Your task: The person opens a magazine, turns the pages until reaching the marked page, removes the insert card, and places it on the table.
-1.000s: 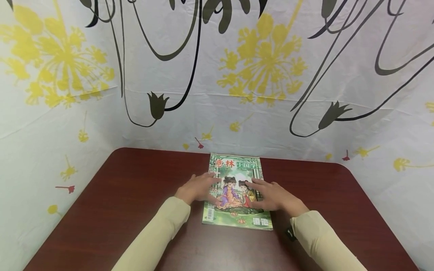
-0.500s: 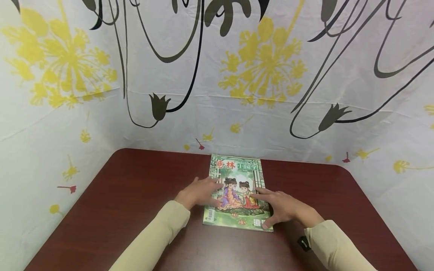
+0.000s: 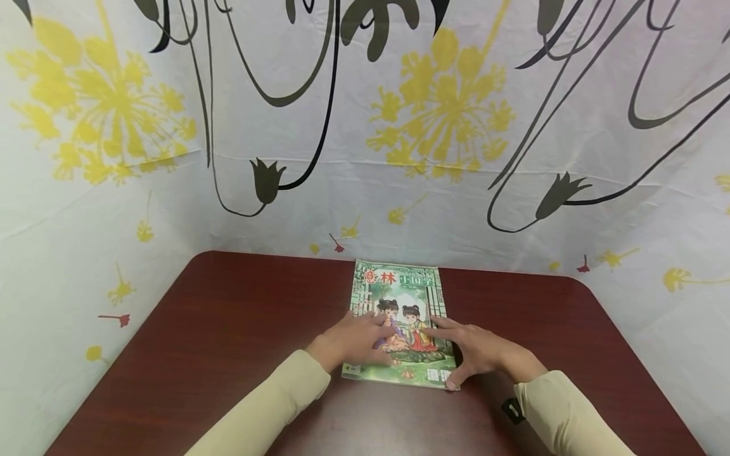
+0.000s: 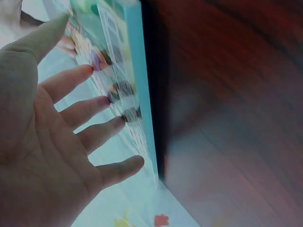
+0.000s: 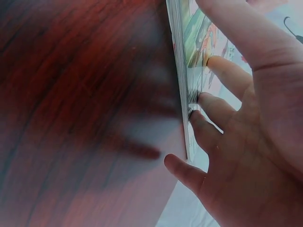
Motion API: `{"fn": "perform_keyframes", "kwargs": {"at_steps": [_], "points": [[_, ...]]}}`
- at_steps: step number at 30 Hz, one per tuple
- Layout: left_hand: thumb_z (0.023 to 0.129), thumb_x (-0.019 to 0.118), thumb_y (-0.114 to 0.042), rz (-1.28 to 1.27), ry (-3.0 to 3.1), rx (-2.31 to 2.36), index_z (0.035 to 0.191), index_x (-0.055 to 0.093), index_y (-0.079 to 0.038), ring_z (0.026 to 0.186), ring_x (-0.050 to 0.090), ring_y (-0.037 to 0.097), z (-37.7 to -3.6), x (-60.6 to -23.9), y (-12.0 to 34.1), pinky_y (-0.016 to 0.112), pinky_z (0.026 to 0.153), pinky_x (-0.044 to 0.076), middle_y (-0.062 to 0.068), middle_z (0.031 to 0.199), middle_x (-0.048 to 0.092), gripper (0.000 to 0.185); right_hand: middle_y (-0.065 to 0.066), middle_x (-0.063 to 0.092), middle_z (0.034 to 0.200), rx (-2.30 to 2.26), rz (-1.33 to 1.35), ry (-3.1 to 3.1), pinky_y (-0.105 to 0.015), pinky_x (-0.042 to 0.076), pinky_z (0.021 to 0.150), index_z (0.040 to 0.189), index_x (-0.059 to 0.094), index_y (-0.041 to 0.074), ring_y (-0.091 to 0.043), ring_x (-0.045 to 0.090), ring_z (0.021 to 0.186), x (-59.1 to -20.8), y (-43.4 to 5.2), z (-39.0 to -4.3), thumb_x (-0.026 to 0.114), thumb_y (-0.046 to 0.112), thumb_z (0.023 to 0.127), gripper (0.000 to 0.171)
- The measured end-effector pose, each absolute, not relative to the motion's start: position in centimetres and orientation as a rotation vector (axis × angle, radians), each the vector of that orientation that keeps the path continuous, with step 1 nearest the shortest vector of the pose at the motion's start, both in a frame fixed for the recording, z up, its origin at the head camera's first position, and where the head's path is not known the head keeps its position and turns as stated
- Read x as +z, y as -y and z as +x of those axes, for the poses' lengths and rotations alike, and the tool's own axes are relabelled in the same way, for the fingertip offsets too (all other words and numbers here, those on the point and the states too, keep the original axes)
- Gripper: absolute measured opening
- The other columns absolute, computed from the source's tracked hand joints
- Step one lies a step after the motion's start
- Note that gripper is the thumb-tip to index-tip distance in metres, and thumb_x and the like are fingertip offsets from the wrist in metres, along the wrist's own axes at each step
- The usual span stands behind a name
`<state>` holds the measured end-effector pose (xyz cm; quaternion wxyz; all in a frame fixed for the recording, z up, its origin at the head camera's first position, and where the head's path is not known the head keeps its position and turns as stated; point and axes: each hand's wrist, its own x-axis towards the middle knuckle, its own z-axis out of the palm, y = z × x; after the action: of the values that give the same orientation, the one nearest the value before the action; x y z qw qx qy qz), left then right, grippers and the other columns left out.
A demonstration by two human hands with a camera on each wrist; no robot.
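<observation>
The magazine (image 3: 399, 326) lies flat at the table's (image 3: 228, 354) twelve o'clock side: thin, light, floppy, likely glossy-slick. Left hand (image 3: 356, 342) and right hand (image 3: 481, 351) rest spread-fingered on its cover; best gripped by its edges.

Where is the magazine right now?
In the head view the magazine lies flat on the dark red table, toward its far middle, with the left hand and right hand resting on it.
</observation>
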<state>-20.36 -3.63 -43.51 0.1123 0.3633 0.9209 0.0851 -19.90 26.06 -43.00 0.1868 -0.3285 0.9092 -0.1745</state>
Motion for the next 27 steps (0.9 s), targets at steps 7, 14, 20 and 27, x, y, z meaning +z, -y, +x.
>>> {"fn": "perform_keyframes", "kwargs": {"at_steps": [7,14,20,27], "points": [[0.076,0.068,-0.07,1.176,-2.707,0.124,0.148,0.049,-0.03,0.143,0.037,0.032,-20.24,-43.82,3.22,0.061,0.11,0.032,0.003,0.158,0.037,0.084,-0.023,0.024,0.16,-0.504,-0.922,-2.548,-0.074,0.029,0.1,0.153,0.042,0.017,-0.053,0.032,0.138,-42.85,-26.25,-19.93,0.083,0.057,0.063,0.106],[0.066,0.074,-0.073,1.221,-2.724,0.031,0.148,0.049,-0.032,0.139,0.043,0.03,-20.34,-43.73,3.19,0.059,0.107,0.037,0.001,0.155,0.042,0.095,-0.024,0.024,0.16,-0.502,-0.938,-2.561,-0.077,0.018,0.104,0.152,0.043,0.013,-0.049,0.023,0.144,-42.92,-26.44,-19.77,0.083,0.058,0.063,0.107],[0.066,0.074,-0.074,1.234,-2.73,0.003,0.146,0.05,-0.032,0.135,0.047,0.025,-20.37,-43.65,3.1,0.057,0.104,0.041,-0.001,0.152,0.045,0.094,-0.025,0.023,0.16,-0.516,-0.939,-2.565,-0.079,0.016,0.102,0.152,0.042,0.012,-0.049,0.021,0.145,-43.2,-26.58,-19.53,0.082,0.057,0.065,0.106],[0.067,0.075,-0.073,1.247,-2.731,0.009,0.146,0.051,-0.031,0.133,0.049,0.024,-20.27,-43.45,3.08,0.054,0.101,0.044,-0.002,0.15,0.047,0.093,-0.025,0.024,0.16,-0.516,-0.939,-2.567,-0.08,0.019,0.1,0.152,0.043,0.011,-0.05,0.022,0.144,-43.18,-26.6,-19.33,0.082,0.055,0.066,0.104]]}}
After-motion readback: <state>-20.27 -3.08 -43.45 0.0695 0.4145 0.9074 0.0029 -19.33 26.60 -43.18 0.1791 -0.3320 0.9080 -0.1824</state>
